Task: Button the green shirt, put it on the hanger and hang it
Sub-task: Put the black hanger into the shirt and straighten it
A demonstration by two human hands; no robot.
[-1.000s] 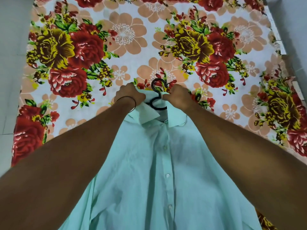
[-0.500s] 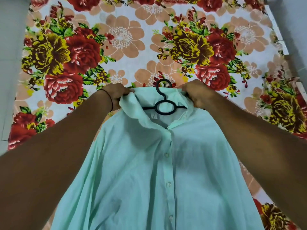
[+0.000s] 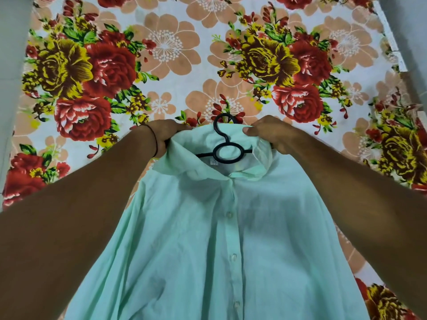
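mint-green shirt (image 3: pixel 221 239) held up by its collar on a black plastic hanger (image 3: pixel 227 150), above a floral bedsheet (image 3: pixel 161 56).

head view: the collar is pinched by the left hand (image 3: pixel 165 135) on one side and by the right hand (image 3: pixel 269 132) on the other, both closed on cloth. the thin, soft, creased fabric could be slid off a hanger arm if one side is pulled harder, or the collar left folded under. small pale round buttons (image 3: pixel 233 257) are seen fastened down the placket; the hook is curved, with a ring below it.
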